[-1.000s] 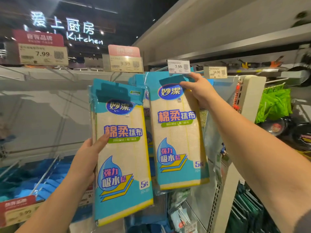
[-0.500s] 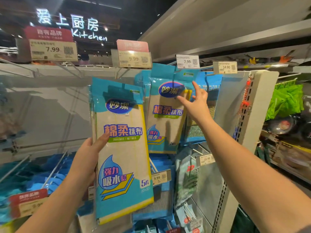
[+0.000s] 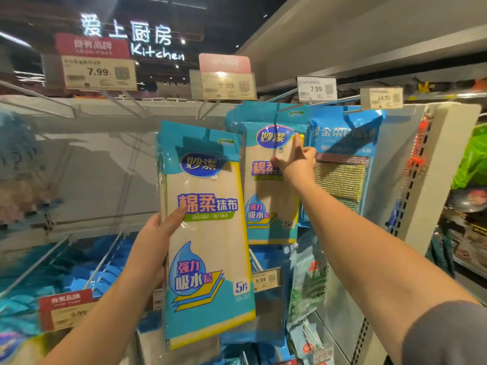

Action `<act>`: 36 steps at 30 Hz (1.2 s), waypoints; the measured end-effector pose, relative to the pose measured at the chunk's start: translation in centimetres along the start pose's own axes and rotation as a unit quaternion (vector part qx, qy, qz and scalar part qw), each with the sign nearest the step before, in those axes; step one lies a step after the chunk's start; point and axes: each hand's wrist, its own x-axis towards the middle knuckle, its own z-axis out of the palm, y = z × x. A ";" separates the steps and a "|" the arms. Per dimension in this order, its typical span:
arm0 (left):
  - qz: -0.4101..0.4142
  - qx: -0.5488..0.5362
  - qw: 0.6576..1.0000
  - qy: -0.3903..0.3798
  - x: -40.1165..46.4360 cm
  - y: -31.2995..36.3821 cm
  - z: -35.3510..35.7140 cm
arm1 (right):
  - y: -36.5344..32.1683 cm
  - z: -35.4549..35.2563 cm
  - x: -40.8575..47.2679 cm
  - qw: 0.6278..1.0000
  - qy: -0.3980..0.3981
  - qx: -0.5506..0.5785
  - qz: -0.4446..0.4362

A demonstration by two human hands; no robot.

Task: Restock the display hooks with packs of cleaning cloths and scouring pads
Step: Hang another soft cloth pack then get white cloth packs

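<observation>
Two cloth packs are in play. The left hand (image 3: 155, 241) grips the spare cloth pack (image 3: 208, 233) upright (ready for hanging). The right hand (image 3: 297, 164), fingers straight, presses the hung cloth pack (image 3: 271, 180) back along its display hook (image 3: 288, 108), probably clearing room.

Held teal-and-yellow cloth pack (image 3: 208, 233): glossy clear plastic wrap that caught glare, over cream woven cloth with a matt face.
Hanging teal cloth pack (image 3: 268, 185): the same shiny plastic film, ribbed cream cloth behind it.
Blue scouring-pad pack (image 3: 342, 159): glossy plastic header; pads looked rough, gold-green metallic mesh.
Thin display hooks (image 3: 118, 101): bare metal wire, smooth with a dull shine.
Price tags (image 3: 316, 88): printed paper behind clear, reflective plastic holders.
Grey back panel (image 3: 92, 164): smooth, faintly reflective.
</observation>
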 end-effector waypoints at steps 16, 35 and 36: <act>-0.016 -0.021 0.998 -0.055 -0.2 0.2 0.2 | -3.5 -2.6 -5.9 0.991 0.052 0.097 -0.072; -0.055 -0.039 0.986 -0.149 -0.9 -0.2 6.0 | -4.0 -7.9 -9.7 0.976 -0.063 0.190 -0.081; -0.057 -0.038 0.987 -0.148 -0.8 0.0 6.5 | -4.1 -8.0 -9.6 0.976 -0.072 0.191 -0.078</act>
